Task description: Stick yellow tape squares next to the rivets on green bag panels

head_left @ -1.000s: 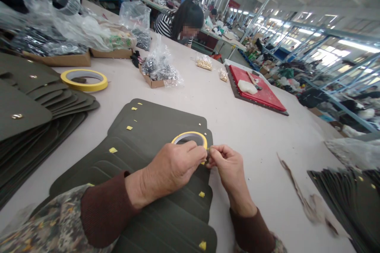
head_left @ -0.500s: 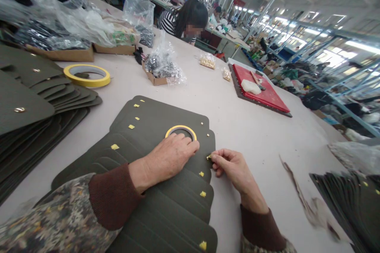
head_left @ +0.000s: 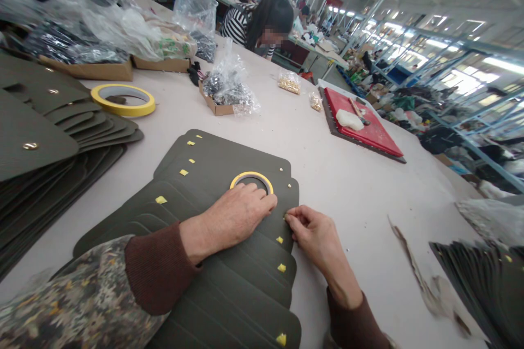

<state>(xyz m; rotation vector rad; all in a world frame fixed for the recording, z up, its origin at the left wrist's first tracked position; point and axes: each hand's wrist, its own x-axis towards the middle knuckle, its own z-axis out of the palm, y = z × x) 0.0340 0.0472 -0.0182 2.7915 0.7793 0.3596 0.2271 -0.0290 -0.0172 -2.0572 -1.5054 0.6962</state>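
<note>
Dark panels (head_left: 229, 278) fan across your table (head_left: 339, 180), your left hand (head_left: 233, 218) grasping a tape roll (head_left: 250, 174), your right hand (head_left: 313, 232) pinching a barely visible yellow scrap (head_left: 285, 217) at their edge, apparently mid-taping, calling next for firm pressing.

On the pale bench (head_left: 352, 191) before you, count two ring-shaped rolls of yellow tape (head_left: 123, 111) and three groups of flat, dark olive pieces (head_left: 233, 283). The middle group shows you eight small yellow scraps (head_left: 161, 199) and two tiny shiny studs (head_left: 289, 186). You also have three open brown cardboard trays (head_left: 109, 71), two clear plastic bags of gold-coloured bits (head_left: 289, 84) and one flat red slab (head_left: 370, 131).
</note>
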